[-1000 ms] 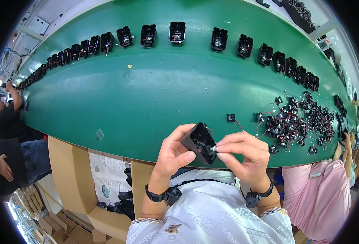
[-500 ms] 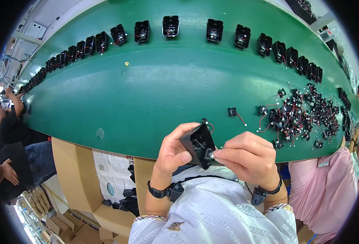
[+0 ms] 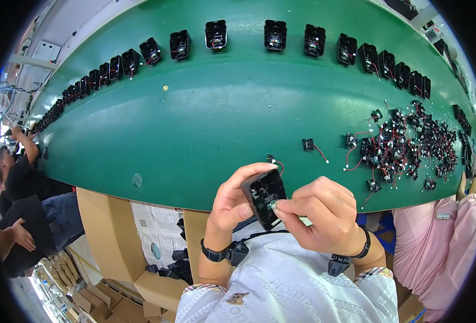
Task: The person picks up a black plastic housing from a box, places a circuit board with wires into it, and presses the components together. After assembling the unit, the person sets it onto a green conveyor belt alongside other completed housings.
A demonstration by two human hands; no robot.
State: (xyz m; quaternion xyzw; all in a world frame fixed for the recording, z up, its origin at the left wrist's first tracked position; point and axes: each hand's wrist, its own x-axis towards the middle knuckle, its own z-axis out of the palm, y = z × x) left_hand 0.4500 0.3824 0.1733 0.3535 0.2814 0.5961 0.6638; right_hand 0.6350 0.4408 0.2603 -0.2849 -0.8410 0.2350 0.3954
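Observation:
In my left hand point(image 3: 228, 207) is a black box-shaped plastic housing point(image 3: 260, 192), tilted with its open side facing up and toward my right. The thumb lies along its near side and the fingers wrap behind it. My right hand point(image 3: 324, 212) is closed in a pinch, with its fingertips inside the housing's opening on a small green and whitish part point(image 3: 272, 205), which looks like a little circuit board. The fingertips partly hide it. Just beyond the housing lies a small black part with a red wire point(image 3: 271, 159).
Similar black housings point(image 3: 275, 35) stand in a long curved row across the green table point(image 3: 195, 129). A pile of small black parts with red wires point(image 3: 394, 145) lies right, with one single part point(image 3: 308, 144) nearer. Cardboard boxes point(image 3: 106, 226) stand below left. Other people point(image 3: 20, 177) are at both sides.
The housing has turned in my left hand, so more of its inside shows. My right fingertips have moved slightly left and farther into the opening. The whole view has shifted a little.

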